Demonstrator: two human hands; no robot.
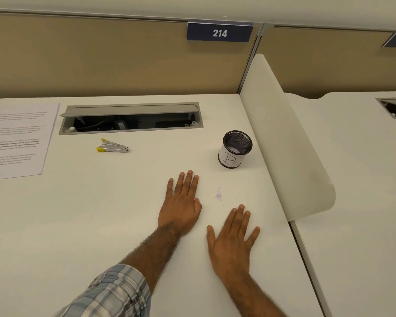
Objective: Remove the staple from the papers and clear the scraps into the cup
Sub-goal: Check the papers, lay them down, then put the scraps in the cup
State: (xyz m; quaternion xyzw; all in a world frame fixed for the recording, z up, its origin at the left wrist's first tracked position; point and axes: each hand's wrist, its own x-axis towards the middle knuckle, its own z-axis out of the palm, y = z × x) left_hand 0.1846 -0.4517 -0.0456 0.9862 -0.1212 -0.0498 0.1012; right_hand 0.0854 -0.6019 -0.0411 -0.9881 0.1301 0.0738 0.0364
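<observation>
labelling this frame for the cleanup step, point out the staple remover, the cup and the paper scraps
staple remover [112, 147], head view, on its metal body
cup [230, 157], head view, on its white labelled wall
paper scraps [218, 195], head view, on the middle of the small pile

white desk [78, 225] (cable hatch [130, 118] open), tan partition [101, 60] behind
</observation>
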